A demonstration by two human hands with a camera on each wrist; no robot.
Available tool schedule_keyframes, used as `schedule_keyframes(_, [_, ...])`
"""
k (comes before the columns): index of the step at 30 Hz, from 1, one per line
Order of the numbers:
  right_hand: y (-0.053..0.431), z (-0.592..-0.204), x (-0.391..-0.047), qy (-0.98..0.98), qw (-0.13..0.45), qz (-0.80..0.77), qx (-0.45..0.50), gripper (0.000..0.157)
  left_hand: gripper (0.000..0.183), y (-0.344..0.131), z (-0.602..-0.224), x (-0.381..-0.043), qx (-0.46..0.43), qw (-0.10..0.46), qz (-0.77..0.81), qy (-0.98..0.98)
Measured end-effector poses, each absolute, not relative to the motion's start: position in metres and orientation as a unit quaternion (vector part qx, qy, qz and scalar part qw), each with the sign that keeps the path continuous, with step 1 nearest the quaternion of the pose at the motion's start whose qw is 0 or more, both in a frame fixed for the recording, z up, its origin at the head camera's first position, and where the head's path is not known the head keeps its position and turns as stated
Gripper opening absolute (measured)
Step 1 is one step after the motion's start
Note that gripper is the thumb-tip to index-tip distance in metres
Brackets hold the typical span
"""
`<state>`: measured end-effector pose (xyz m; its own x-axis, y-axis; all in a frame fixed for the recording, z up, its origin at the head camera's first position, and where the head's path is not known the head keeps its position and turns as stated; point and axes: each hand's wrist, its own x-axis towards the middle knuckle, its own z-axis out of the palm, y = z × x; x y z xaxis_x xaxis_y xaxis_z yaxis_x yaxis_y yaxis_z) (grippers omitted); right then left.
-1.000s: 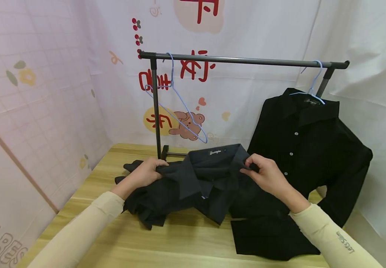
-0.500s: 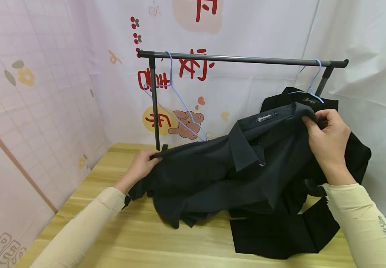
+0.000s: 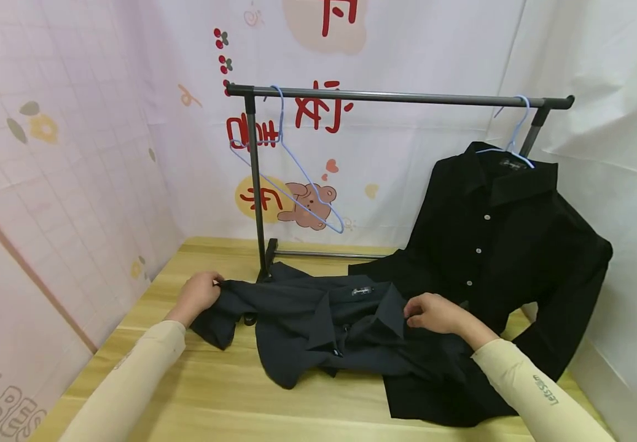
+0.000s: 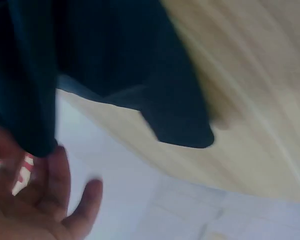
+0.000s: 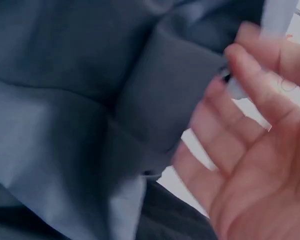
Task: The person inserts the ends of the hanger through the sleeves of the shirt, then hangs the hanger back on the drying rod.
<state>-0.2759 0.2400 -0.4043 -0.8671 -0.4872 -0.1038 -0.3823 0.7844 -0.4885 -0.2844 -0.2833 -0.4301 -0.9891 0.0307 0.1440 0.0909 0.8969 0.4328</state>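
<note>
As dark grey shirt (image 3: pixel 296 325) is now lying lower and flatter over table (image 3: pixel 202 399) than 0.5 s ago, head view is showing left hand (image 3: pixel 198 293) pinching sleeve, right hand (image 3: pixel 434 313) reaching collar's side; sleeve is spreading outward, collar facing up. 1 blue hanger (image 3: pixel 282 123) is hanging from rail (image 3: pixel 395 96); 2nd hanger (image 3: pixel 513 146) is sitting inside black shirt (image 3: pixel 523 245).

Left wrist view: fingers are gripping cloth fold.

Right wrist view: fingertips are meeting cloth edge; blurring, so cannot tell whether grasping.
</note>
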Motion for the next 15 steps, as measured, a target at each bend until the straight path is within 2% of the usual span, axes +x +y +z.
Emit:
schedule_keyframes(3, [0.237,-0.4,-0.278,0.953,0.061,-0.207,-0.213,0.013,0.039,-0.273,-0.425,-0.286,-0.041,0.093,-0.223,-0.97])
schedule_keyframes(6, [0.233,-0.399,-0.285,0.961,0.017,-0.196,-0.192,0.016,0.04,-0.245,-0.417,-0.289,-0.09,0.121,-0.22,-0.964])
schedule_keyframes(10, [0.227,-0.407,-0.293,0.951,0.027,-0.223,-0.212,0.034,0.042,-0.194,-0.415,-0.294,-0.217,0.103,-0.209,-0.948])
schedule_keyframes(15, [0.219,-0.411,-0.298,0.939,0.073,-0.221,-0.252,0.051,0.052,-0.142,-0.421,-0.296,-0.351,0.028,-0.133,-0.926])
